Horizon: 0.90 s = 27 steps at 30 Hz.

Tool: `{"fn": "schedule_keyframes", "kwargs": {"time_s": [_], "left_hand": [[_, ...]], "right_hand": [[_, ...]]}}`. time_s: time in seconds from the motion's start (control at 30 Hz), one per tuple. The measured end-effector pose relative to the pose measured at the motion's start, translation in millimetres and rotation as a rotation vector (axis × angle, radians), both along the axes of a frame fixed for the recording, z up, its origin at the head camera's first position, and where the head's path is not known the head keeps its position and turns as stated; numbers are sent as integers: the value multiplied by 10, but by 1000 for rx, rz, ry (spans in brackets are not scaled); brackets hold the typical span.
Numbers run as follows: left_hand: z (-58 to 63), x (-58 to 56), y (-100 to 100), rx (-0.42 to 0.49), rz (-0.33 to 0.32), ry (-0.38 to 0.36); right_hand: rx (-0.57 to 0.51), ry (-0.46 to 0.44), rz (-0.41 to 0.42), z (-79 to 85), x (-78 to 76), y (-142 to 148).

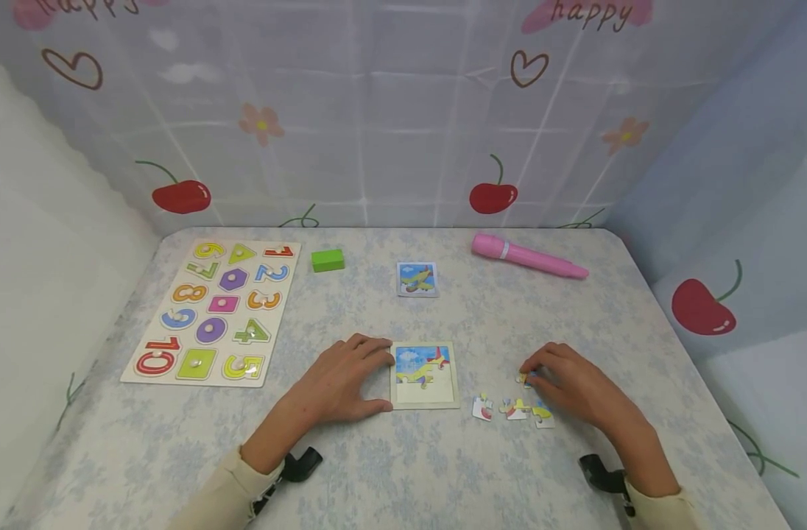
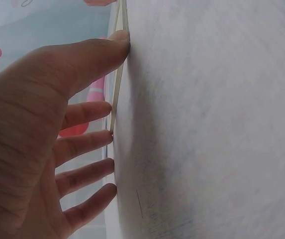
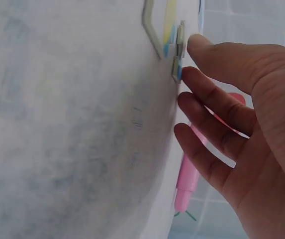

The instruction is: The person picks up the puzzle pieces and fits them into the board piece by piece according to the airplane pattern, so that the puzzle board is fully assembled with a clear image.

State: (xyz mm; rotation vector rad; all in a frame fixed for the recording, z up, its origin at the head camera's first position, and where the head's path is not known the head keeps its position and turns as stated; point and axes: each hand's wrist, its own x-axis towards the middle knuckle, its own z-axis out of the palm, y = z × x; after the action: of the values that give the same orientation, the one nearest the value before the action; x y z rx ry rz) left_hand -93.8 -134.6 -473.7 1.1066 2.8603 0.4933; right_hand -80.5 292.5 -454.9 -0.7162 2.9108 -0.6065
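Note:
My left hand (image 1: 344,379) lies beside a small square puzzle board (image 1: 433,399), its fingertips and thumb against the left edge. The board holds a partly filled airplane picture, with bare wood at the lower part. My right hand (image 1: 572,386) is over the table to the right, thumb and index finger pinching a small jigsaw piece (image 1: 523,378), mostly hidden by the fingers. In front of that hand lie a white and red piece (image 1: 482,407), a yellow and red piece (image 1: 513,410) and a yellow and blue piece (image 1: 543,416).
A number and shape board (image 1: 280,313) lies on the left. Farther back are a green block (image 1: 328,260), a small airplane picture card (image 1: 417,280) and a pink pen-like stick (image 1: 536,258). A printed curtain (image 1: 403,147) hangs behind the table.

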Motion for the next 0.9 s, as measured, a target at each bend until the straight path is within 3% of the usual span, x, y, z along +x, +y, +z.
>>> {"fn": "schedule_keyframes", "kwargs": {"time_s": [0.3, 0.47, 0.73, 0.9], "left_hand": [[5, -13, 2, -5, 3, -12], [-1, -11, 3, -11, -2, -5], [17, 4, 5, -5, -4, -5], [2, 2, 7, -10, -1, -6]], "right_hand": [[-16, -23, 2, -10, 24, 90], [-39, 11, 6, -63, 38, 111], [-64, 58, 79, -89, 32, 101], [-37, 80, 66, -80, 15, 42]]}}
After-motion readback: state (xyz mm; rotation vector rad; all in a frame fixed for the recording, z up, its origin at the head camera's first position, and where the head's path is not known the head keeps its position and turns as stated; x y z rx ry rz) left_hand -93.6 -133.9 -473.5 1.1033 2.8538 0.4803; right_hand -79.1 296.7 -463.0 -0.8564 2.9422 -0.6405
